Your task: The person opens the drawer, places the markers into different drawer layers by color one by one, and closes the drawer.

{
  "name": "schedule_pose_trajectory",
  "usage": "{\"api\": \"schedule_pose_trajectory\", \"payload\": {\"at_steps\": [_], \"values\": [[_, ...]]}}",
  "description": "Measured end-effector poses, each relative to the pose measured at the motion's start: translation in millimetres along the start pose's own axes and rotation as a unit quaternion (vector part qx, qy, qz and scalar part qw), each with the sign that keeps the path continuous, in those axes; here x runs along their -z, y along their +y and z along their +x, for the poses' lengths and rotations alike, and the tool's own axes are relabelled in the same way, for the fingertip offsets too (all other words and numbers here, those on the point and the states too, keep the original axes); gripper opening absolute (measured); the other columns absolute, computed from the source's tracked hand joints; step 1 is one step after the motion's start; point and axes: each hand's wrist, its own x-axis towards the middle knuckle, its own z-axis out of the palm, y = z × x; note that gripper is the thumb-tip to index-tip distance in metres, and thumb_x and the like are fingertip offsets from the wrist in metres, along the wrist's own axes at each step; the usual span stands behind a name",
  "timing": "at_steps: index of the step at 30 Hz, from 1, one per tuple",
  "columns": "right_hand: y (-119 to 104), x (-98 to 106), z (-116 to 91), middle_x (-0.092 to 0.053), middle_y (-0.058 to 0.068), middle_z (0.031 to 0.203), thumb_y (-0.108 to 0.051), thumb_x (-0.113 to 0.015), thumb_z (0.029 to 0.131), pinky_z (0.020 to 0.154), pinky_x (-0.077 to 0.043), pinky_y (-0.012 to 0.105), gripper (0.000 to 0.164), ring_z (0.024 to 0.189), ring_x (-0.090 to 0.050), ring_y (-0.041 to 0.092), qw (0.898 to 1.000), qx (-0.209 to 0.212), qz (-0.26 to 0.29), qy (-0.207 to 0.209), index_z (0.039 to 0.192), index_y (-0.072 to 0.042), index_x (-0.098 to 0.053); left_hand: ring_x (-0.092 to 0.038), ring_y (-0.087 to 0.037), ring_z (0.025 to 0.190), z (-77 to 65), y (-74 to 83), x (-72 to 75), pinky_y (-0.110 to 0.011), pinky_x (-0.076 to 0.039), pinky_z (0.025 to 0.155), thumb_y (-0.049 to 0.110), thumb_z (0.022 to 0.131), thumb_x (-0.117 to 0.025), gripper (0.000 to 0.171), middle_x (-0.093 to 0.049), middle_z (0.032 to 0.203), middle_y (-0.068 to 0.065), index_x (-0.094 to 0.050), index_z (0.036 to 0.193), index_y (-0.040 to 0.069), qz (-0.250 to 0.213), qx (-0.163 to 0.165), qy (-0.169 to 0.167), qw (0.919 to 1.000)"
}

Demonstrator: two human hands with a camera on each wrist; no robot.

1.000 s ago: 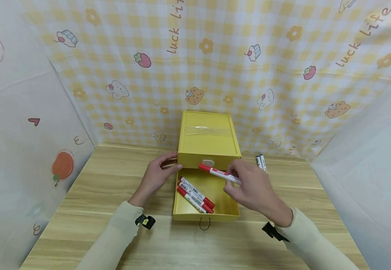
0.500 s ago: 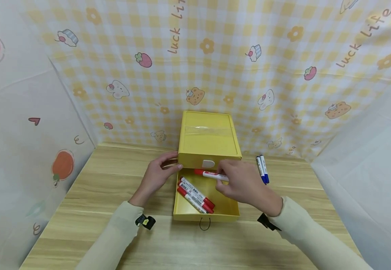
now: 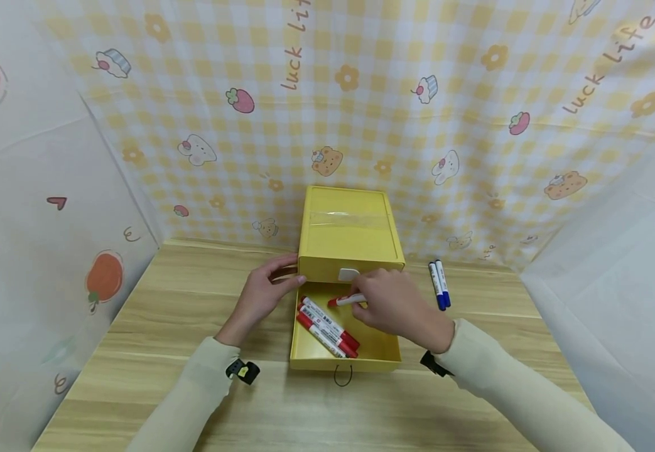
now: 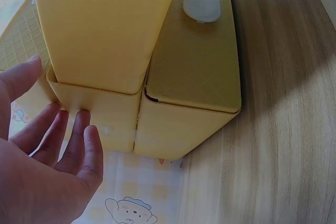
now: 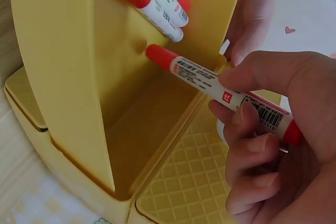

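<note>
A yellow drawer box stands near the back of the table, its lower drawer pulled out. My right hand grips a white marker with a red cap, held over the inside of the drawer with its cap pointing left. Several red markers lie slanted along the drawer's left part. At the box's left side is my left hand, its thumb at the front edge. In the left wrist view its fingers touch the box's side, slightly bent.
Two blue markers lie side by side on the wooden table, right of the box. A white pull tab sits on the upper drawer's front. Behind hangs a yellow checked cloth.
My right hand has moved left and a little lower, bringing the red marker down toward the drawer. The blue markers show more fully. My left hand has stayed put.
</note>
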Motion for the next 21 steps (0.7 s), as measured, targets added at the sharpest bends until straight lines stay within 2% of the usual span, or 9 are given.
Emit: {"api": "schedule_pose_trajectory", "payload": {"at_steps": [7, 10, 13, 18, 21], "values": [[-5.4, -4.4, 4.9, -0.064, -0.006, 0.070, -0.019, -0.082, 0.091, 0.038, -0.029, 0.022, 0.010, 0.047, -0.042, 0.008, 1.000, 0.008, 0.011, -0.023, 0.092, -0.011, -0.076, -0.065, -0.034, 0.136, 1.5, -3.2, 0.5, -0.048, -0.056, 0.112, 0.018, 0.101, -0.084, 0.052, -0.066, 0.150, -0.014, -0.067, 0.150, 0.006, -0.008, 0.006, -0.002, 0.9999], [-7.1, -6.4, 6.0, -0.058, -0.005, 0.066, -0.015, -0.081, 0.090, 0.038, -0.028, 0.022, 0.009, 0.047, -0.039, 0.008, 0.999, 0.004, 0.014, -0.045, 0.089, -0.011, -0.073, -0.065, -0.035, 0.136, 1.5, -3.7, 0.2, -0.048, -0.056, 0.112, 0.019, 0.102, -0.084, 0.053, -0.065, 0.150, -0.014, -0.067, 0.150, 0.006, -0.009, 0.006, -0.002, 0.9999], [-9.2, -5.9, 7.2, -0.054, -0.004, 0.066, -0.007, -0.079, 0.089, 0.039, -0.027, 0.022, 0.006, 0.047, -0.038, 0.008, 0.996, -0.002, 0.037, -0.076, 0.092, -0.008, -0.074, -0.064, -0.035, 0.137, 1.3, -4.0, 0.5, -0.047, -0.056, 0.112, 0.020, 0.102, -0.083, 0.053, -0.065, 0.151, -0.015, -0.066, 0.151, 0.005, -0.010, 0.003, -0.003, 0.9999], [-12.6, -4.6, 9.6, -0.054, -0.002, 0.066, 0.002, -0.078, 0.086, 0.043, -0.027, 0.024, 0.024, 0.050, -0.038, 0.010, 0.988, -0.018, 0.073, -0.134, 0.109, -0.002, -0.080, -0.064, -0.035, 0.137, 1.0, -4.5, 0.4, -0.047, -0.056, 0.112, 0.020, 0.103, -0.082, 0.053, -0.065, 0.151, -0.015, -0.066, 0.151, 0.005, -0.010, 0.000, -0.003, 0.9999], [-12.5, -7.2, 11.3, -0.049, -0.004, 0.065, 0.003, -0.079, 0.085, 0.046, -0.027, 0.025, 0.025, 0.053, -0.037, 0.010, 0.984, -0.022, 0.077, -0.160, 0.109, -0.004, -0.080, -0.064, -0.035, 0.137, 0.7, -3.7, 0.0, -0.047, -0.056, 0.113, 0.021, 0.103, -0.082, 0.054, -0.064, 0.152, -0.015, -0.065, 0.151, 0.004, -0.008, -0.003, -0.002, 1.0000]]}}
